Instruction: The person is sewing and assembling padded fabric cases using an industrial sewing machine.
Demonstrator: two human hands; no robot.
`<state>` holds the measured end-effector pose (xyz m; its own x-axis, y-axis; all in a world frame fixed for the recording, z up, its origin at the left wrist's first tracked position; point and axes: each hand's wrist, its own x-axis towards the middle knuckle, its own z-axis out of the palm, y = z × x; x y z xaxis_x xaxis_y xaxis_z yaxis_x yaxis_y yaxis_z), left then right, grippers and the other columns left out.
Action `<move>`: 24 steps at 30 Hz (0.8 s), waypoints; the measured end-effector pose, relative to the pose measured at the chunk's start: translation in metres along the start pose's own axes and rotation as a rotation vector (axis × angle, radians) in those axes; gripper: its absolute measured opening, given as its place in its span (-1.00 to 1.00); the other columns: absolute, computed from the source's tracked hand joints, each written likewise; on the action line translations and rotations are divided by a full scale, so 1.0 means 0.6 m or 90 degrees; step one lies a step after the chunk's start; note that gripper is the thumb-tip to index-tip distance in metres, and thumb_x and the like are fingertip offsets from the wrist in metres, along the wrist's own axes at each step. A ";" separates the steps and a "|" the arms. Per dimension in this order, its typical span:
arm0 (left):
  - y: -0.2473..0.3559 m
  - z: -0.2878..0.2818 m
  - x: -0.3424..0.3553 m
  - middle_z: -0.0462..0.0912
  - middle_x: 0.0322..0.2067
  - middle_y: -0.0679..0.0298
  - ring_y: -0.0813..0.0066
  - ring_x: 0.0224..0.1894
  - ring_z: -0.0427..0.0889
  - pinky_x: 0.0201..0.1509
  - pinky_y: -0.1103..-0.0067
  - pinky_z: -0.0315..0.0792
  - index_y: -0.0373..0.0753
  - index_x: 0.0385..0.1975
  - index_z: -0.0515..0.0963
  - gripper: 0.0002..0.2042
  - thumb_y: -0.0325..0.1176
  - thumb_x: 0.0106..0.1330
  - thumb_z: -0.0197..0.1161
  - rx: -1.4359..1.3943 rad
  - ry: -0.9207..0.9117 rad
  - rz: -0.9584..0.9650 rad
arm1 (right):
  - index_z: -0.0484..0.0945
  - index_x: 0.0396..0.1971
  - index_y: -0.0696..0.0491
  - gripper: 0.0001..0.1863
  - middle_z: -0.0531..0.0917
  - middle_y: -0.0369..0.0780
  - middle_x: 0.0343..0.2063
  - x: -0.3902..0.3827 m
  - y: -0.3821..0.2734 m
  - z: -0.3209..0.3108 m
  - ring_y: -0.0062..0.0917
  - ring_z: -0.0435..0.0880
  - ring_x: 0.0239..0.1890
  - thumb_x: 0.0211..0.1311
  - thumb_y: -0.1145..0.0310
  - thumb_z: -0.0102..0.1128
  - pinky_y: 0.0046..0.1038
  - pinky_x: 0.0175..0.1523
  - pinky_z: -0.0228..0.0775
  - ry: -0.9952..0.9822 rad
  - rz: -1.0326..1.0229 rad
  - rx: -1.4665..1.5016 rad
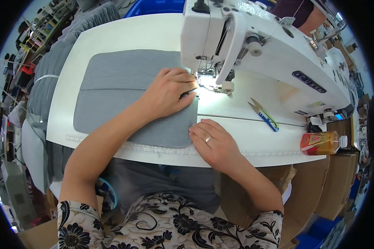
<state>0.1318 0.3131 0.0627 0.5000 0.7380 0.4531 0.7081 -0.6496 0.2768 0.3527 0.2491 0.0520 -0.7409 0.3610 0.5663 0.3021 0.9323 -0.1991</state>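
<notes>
A grey fabric panel (112, 99) with rounded corners and a seam or fold across it lies on the white sewing table, its right edge by the needle. My left hand (168, 91) rests on the panel, fingers bent together at that edge beside the lit presser foot (207, 81) of the white sewing machine (274, 54). A small dark thing shows between thumb and fingers, too hidden to name. Closer to me, my right hand (214, 143), with a ring on it, has its fingertips closed at the panel's lower right edge; the thumb is partly hidden.
Thread snips (264, 116) with blue and green handles lie right of the needle. A bottle of amber liquid (322, 143) lies at the table's right end. A ruler strip (166, 151) runs along the front edge. Stacked grey panels (50, 91) stand left; a blue bin (153, 7) is behind.
</notes>
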 end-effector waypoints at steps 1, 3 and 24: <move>-0.004 0.003 0.000 0.66 -0.09 0.24 0.28 0.08 0.55 0.22 0.34 0.32 -0.25 -0.21 0.67 -0.78 -0.29 0.25 0.26 0.003 -0.009 -0.003 | 0.57 -0.30 0.29 -0.72 0.64 -0.05 -0.20 0.000 0.002 0.001 -0.23 0.62 -0.06 -0.07 0.48 0.18 -0.23 0.18 0.46 0.000 0.000 0.002; -0.011 0.007 0.001 0.67 -0.07 0.27 0.31 0.10 0.55 0.21 0.35 0.31 -0.24 -0.23 0.67 -0.78 -0.26 0.27 0.25 0.006 -0.015 -0.006 | 0.57 -0.30 0.29 -0.72 0.64 -0.05 -0.19 0.001 0.005 0.005 -0.23 0.62 -0.06 -0.06 0.48 0.17 -0.23 0.18 0.46 0.000 -0.002 0.003; -0.050 0.013 0.015 0.74 -0.16 0.19 0.29 -0.01 0.65 0.21 0.36 0.34 -0.23 -0.27 0.72 -0.73 -0.16 0.24 0.31 -0.042 -0.101 -0.093 | 0.57 -0.30 0.20 -0.79 0.65 -0.14 -0.22 -0.004 0.036 0.030 -0.31 0.63 -0.08 0.02 0.48 0.13 -0.26 0.21 0.44 0.037 0.008 -0.023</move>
<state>0.1189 0.3404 0.0517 0.4701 0.8412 0.2672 0.7473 -0.5405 0.3866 0.3501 0.2689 0.0322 -0.7016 0.3696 0.6092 0.3334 0.9259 -0.1777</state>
